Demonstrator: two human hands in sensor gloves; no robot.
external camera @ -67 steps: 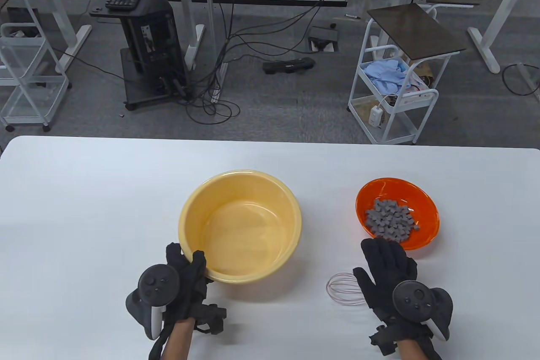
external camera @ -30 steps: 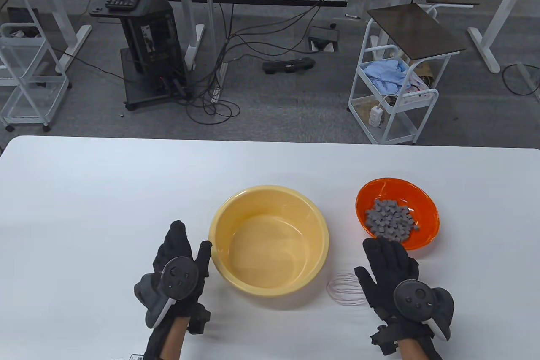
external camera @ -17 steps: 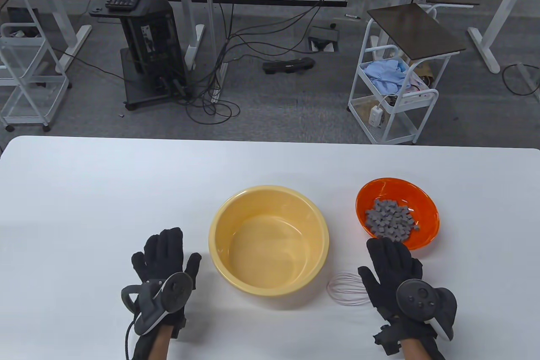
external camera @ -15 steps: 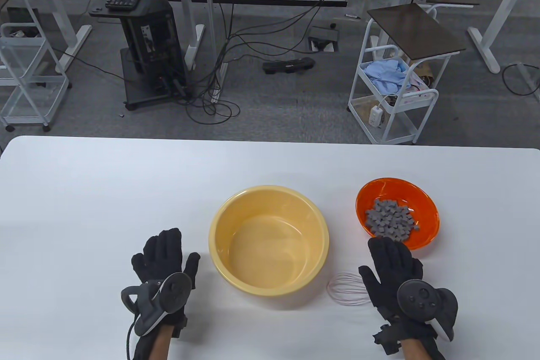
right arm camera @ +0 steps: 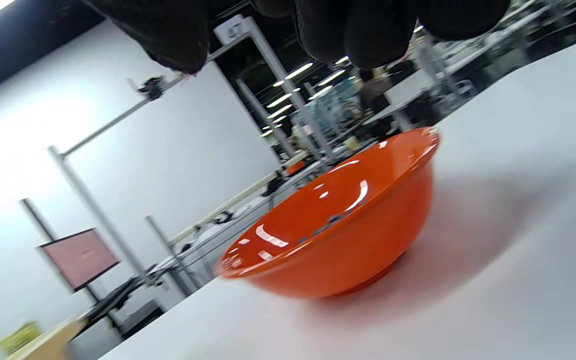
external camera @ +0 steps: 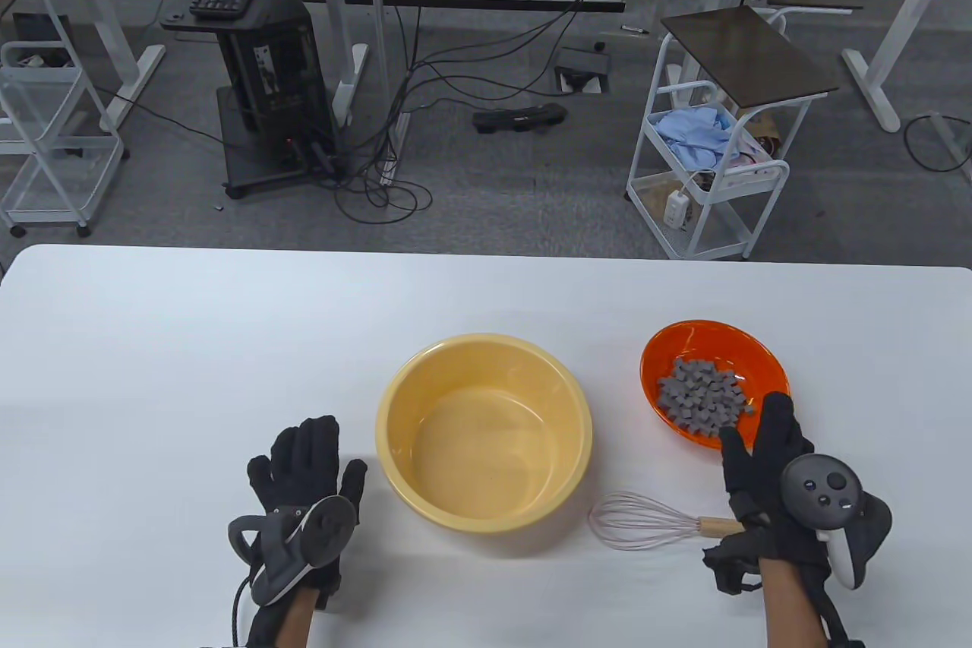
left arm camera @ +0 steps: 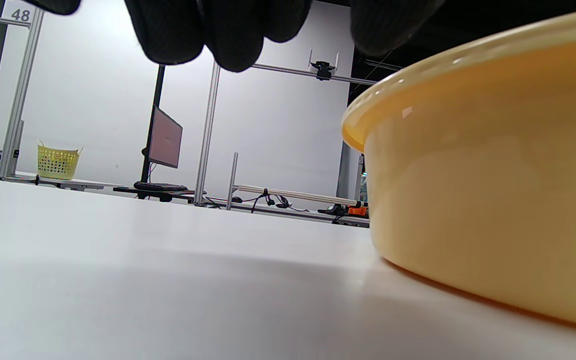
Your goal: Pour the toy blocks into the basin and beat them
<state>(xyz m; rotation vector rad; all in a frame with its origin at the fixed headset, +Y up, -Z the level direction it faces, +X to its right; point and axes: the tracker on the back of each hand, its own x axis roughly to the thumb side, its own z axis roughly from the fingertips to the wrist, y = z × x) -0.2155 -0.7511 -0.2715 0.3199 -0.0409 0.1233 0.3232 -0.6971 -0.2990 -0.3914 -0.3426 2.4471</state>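
Right hand [external camera: 767,466] reached at the near rim of the orange bowl [external camera: 767,363], fingers fairly straight and spread, nothing gripped yet; whether the fingertips touched the rim could not be told. Left hand [external camera: 307,466] lay flat and relaxed on the table [external camera: 152,344], just left of the yellow basin [external camera: 456,507], holding nothing.

Toy blocks [external camera: 702,397] sat heaped in the orange bowl, well right of the yellow basin, which stood empty. Whisk [external camera: 653,524] lay on the table between the yellow basin and the right hand, wire head toward the basin, untouched.

Risks as judged: a one-sided pinch on a thin, glossy rim could let the loaded bowl tip or slip, scattering small blocks over the table. Carried low toward the yellow basin, could catch the whisk lying in the path. Tilted too fast or too far from the yellow basin, could send blocks bouncing out; left hand not steadying it, so a knock could slide the basin.

Table view alone gave the blocks, the whisk and both hands together. Right wrist view showed the orange bowl's [right arm camera: 333,240] small foot and flared underside, blocks barely visible over the rim. Left wrist view showed only the yellow basin's [left arm camera: 493,200] outer wall close by and dark fingertips [left arm camera: 228,35] above the table.
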